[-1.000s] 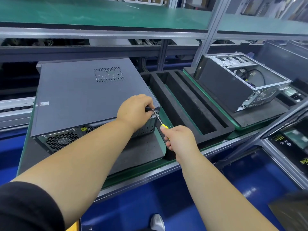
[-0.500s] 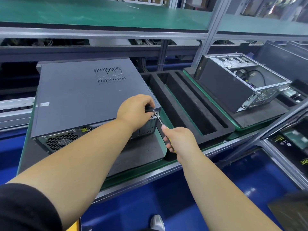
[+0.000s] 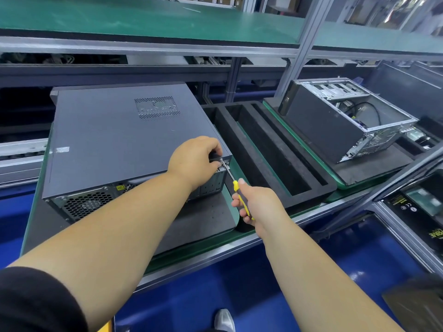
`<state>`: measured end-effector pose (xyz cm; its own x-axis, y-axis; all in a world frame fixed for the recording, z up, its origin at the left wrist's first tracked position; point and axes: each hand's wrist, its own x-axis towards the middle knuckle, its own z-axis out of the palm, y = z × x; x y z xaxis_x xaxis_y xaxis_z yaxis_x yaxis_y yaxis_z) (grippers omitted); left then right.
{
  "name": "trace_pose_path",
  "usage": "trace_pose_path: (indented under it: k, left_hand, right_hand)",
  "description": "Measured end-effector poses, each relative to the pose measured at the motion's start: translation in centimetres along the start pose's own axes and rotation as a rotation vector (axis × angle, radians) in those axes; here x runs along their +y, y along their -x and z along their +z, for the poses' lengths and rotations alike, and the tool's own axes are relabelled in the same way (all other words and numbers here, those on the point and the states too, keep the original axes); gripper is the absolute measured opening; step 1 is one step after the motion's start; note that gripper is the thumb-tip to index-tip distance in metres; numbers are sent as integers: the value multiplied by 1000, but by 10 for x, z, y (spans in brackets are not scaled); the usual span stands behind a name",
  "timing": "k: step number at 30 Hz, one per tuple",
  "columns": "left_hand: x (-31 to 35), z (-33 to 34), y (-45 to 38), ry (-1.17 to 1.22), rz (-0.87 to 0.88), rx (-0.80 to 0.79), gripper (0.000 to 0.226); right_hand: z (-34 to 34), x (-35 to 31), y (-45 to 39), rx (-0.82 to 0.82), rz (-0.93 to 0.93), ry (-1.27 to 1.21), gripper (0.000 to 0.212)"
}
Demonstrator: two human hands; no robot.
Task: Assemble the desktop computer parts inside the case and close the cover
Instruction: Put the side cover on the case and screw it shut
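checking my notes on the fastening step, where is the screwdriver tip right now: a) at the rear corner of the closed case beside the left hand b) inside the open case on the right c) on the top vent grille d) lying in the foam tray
a: the right hand grips the yellow-handled screwdriver, whose tip meets the rear corner of the closed computer case right beside the left hand.

Your case (image 3: 124,137) lies flat on the foam mat (image 3: 203,219), its dark grey cover (image 3: 107,130) closed on top, with a vent grille toward the far edge. The rear fan mesh faces you. Your screwdriver (image 3: 236,185), yellow-and-black handled, points its tip at the case's near right corner.
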<state>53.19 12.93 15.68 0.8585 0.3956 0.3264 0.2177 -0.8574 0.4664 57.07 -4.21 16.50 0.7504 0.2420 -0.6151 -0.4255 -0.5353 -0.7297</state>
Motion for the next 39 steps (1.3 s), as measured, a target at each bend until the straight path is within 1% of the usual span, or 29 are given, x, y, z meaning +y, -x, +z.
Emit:
trace_pose_path:
  k: [2,4,7,10,12,15,17,20,23,26,29,33,36,39]
  left_hand:
    - [0,0,0,-5,6,1,15]
    - [0,-1,0,-4,9,0,15]
    - [0,-1,1,4,13,-3,15]
    - [1,-2,1,4,14,0,15]
    - [1,-2,1,6,11,3,14]
    - [2,-2,1,9,10,5,14]
    - [2,-2,2,11,9,4,14]
    - [2,-3,2,8,12,-2,14]
    - [1,-2,2,5,9,0,13]
    - [1,-2,1,4,3,2,13]
    - [2,-1,1,10,0,4,13]
    - [2,-1,1,16,-2,15,13]
    - [3,-2,2,17,-7,17,13]
    - [3,-2,2,16,-3,17,13]
  right_hand:
    - [2,-5,1,-45,68,6,54]
    - [4,-4,2,-81,92,-71,55]
    - [3,2,6,-78,21,-171,42]
    - [2,3,7,-13,-55,-79,33]
    - [2,1,7,9,-41,-27,38]
    - [3,-4,8,-40,43,-6,53]
    - [3,-3,6,-70,56,-42,54]
    - [-1,2,6,-68,4,-127,43]
    - [-3,6,2,8,-97,-52,34]
    - [-2,11,-2,103,-189,25,35]
    - [1,14,-4,122,-213,12,37]
    - [8,7,-5,101,-117,-39,40]
    - [10,0,2,29,-10,-122,42]
    - [5,-3,9,-35,41,-184,42]
